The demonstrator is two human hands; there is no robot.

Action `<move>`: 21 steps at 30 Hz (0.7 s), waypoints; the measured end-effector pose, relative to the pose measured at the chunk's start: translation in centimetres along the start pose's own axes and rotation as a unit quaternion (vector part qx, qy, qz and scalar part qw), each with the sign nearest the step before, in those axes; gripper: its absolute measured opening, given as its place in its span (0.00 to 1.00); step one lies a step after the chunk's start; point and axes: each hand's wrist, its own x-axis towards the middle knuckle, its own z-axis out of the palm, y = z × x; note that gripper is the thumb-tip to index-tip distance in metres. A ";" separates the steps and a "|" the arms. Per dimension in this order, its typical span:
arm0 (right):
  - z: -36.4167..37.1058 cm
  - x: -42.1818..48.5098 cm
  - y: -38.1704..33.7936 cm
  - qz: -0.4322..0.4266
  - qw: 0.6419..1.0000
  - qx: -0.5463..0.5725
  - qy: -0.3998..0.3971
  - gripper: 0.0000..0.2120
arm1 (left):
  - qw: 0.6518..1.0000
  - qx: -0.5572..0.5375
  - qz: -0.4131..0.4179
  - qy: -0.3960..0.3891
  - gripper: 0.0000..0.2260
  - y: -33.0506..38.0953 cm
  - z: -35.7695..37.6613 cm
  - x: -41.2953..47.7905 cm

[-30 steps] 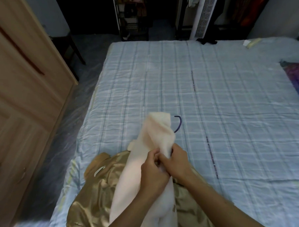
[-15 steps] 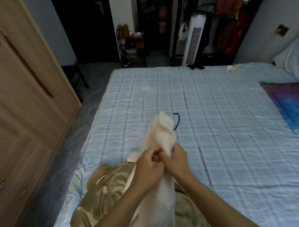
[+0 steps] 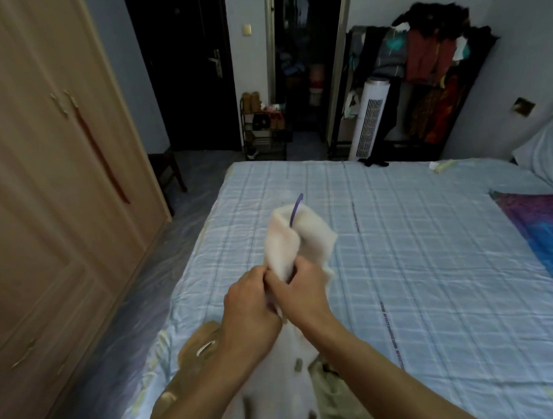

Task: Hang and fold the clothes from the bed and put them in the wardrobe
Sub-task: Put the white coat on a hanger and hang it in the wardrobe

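Both hands meet knuckle to knuckle. Left hand [image 3: 248, 308] and right hand [image 3: 299, 295] each pinch the soft cream garment [image 3: 297, 240], held up above the bed [image 3: 429, 266]; a purple hanger hook [image 3: 295, 208] pokes out on top. A shiny gold garment [image 3: 187, 371] lies below at the bed's near-left edge. Checked sheet spreads wide ahead. Wooden wardrobe [image 3: 46, 187] stands left, doors closed.

Only the curved tip of the purple hanger [image 3: 298, 206] pokes out; the rest is buried inside the cream garment [image 3: 286, 240]. The fingers [image 3: 261, 275] of my left hand [image 3: 251, 308] and right hand [image 3: 301, 293] sink into its folds, tips unseen. My forearms [image 3: 370, 360] and that cloth cover much of the gold garment [image 3: 192, 349], which the bottom edge cuts off. Everything near is blurred; the cream garment's buttons [image 3: 298, 365] are mere smudges.
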 end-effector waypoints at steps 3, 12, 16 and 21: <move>1.1 -0.5 -0.8 -0.031 0.999 -0.006 -0.025 0.17 | 0.998 0.010 0.041 0.039 0.14 -1.7 -2.1 0.2; -4.4 -1.3 -2.3 -0.202 0.976 0.007 -0.080 0.10 | 0.990 0.056 0.110 0.072 0.25 -2.9 -8.3 -0.5; -8.6 1.5 -2.6 -0.349 0.935 -0.062 0.031 0.14 | 0.985 0.084 0.117 0.095 0.24 -2.2 -10.7 -1.7; -10.6 7.0 -1.6 -0.335 0.919 -0.200 0.054 0.28 | 0.979 0.101 0.135 0.113 0.25 -1.1 -12.8 -3.2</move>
